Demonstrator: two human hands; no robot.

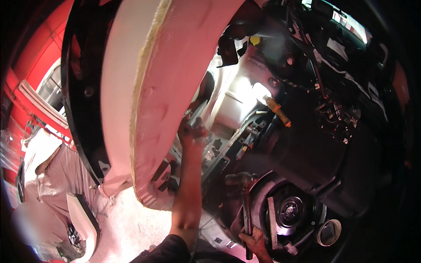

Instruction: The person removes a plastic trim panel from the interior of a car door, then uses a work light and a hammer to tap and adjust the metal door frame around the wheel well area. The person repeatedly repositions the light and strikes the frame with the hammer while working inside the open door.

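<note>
My left hand (192, 130) reaches up beside the car body, at the inner side of a large pale body panel (175, 83) with a rough yellowish edge. Its fingers are curled around something greyish that I cannot make out in the glare and shadow. Lower down, my right hand (253, 241) grips a hammer (247, 206) by its dark handle, with the head upward. The hammer stands over the dark trunk area, just left of a spare wheel (291, 212).
A lit work lamp with a yellow handle (278, 112) shines on the inner bodywork. Loose wiring (335, 116) hangs at the right. A tape roll (329, 232) and a pale strip (272, 221) lie near the wheel. A curved white part (85, 225) stands at lower left.
</note>
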